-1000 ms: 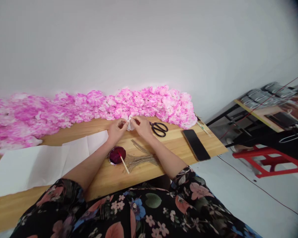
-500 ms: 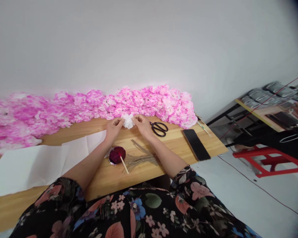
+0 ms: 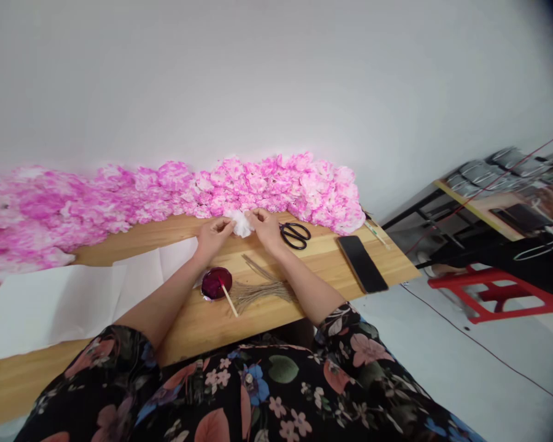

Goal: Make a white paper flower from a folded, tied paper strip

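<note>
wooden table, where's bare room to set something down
Bare table shows between the scissors and the phone, and between the purple dish and the near edge. Crowded: the back, with pink flowers; the left, with white paper; the middle, where the left hand and right hand hold a white piece.

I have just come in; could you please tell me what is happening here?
The person's left hand and right hand pinch a small white ruffled piece between them. Pink-and-white ruffled flowers are heaped behind it. Black-handled scissors lie beside the right hand. Nearer the person are a round dish with dark red contents, a stick standing tilted in it, and thin brown stems.
</note>
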Action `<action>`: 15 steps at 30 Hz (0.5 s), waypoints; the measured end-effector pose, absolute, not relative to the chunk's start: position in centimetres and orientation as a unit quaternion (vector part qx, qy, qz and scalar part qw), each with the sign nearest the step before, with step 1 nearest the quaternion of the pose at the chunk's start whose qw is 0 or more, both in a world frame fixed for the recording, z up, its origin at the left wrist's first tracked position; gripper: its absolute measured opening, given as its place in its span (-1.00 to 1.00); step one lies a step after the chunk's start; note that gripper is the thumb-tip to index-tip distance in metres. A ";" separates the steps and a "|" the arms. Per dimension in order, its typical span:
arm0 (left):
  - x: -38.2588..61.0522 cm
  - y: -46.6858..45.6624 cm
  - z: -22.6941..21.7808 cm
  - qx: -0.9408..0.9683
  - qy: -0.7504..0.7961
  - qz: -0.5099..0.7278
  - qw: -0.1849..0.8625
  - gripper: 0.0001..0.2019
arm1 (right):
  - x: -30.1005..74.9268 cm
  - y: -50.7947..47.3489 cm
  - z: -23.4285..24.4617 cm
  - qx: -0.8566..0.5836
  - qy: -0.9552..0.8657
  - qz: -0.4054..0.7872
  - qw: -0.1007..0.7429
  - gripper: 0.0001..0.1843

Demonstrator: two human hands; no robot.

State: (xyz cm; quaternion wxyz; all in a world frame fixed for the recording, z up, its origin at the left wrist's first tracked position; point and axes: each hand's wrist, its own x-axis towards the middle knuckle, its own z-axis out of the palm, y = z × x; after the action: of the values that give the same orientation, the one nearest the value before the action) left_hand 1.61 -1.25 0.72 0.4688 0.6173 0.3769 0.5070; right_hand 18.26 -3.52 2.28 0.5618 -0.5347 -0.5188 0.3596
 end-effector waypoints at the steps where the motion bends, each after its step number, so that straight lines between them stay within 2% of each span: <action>1: 1.6 -1.2 0.8 0.605 0.380 0.511 0.478 -0.66 | 18.3 -3.4 2.2 -0.521 -0.493 0.391 0.577 -0.64; 4: 1.5 -0.9 0.9 0.566 0.392 0.529 0.496 -0.60 | 18.4 -3.2 2.1 -0.496 -0.454 0.446 0.591 -0.57; 10: 1.4 -0.5 0.9 0.516 0.408 0.562 0.502 -0.55 | 18.5 -3.3 2.4 -0.494 -0.425 0.474 0.592 -0.38; 15: 1.5 -0.5 0.7 0.505 0.405 0.564 0.513 -0.55 | 18.4 -3.2 2.3 -0.510 -0.443 0.473 0.566 -0.38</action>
State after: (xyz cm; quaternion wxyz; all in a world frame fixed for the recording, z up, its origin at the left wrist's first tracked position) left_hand 1.46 -0.51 0.74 0.5126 0.5052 0.4052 0.5638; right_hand 18.44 -3.25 2.27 0.5657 -0.5102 -0.4431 0.4726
